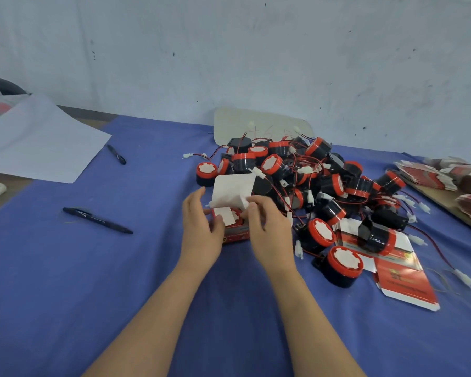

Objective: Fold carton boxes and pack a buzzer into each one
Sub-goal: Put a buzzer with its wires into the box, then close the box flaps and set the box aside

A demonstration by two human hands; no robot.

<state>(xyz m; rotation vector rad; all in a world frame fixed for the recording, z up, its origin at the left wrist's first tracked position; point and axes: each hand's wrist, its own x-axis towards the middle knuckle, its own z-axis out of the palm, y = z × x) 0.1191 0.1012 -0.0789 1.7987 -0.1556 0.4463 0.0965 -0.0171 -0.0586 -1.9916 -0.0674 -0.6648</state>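
Blue-clothed desk (65, 268), beside the buzzer pile (310, 180): our left hand (201, 229) and right hand (267, 229) both grip the red carton box (237, 235), lid up.

Carton box (235, 235), in the grip of left hand (201, 227) and right hand (267, 227): thin card, the outside printed red with a slight sheen. The raised flap is bare white and matt on the inside.

Under the grip: blue cloth (93, 268), matt, softly creased.

Just beyond and right of the grip: buzzers (335, 185). Black plastic bodies are glossy, red plastic caps smooth, white faces matt.

Right of the grip: flat cartons (408, 276), coated card with glossy print.

Left of the grip: pen (98, 221), dark plastic with a dull shine.

Far left of the grip: paper sheet (38, 142), matt white.

Beyond the grip: wall (256, 50), painted, matt, scuffed and speckled.
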